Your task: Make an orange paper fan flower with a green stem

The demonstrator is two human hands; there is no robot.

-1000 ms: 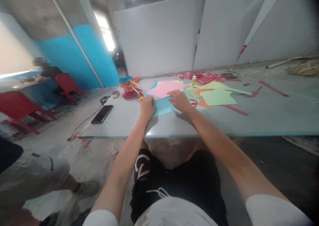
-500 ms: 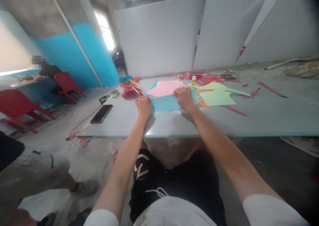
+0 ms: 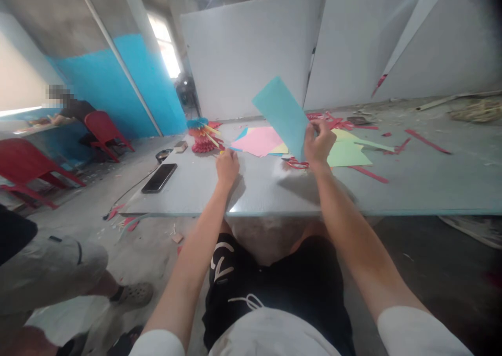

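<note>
Right hand (image 3: 319,144) closed in a pinch on the lower edge of a blue paper sheet (image 3: 280,113), sheet lifted off the table, tilted up and left of the hand. Left hand (image 3: 227,168) on the grey tabletop (image 3: 176,196), fingers curled, nothing visibly held. Pink paper sheet (image 3: 257,140) and red-handled scissors (image 3: 297,163) near the hands; smartphone (image 3: 159,178) farther left. White print on black shorts (image 3: 219,262) unreadable.
</note>
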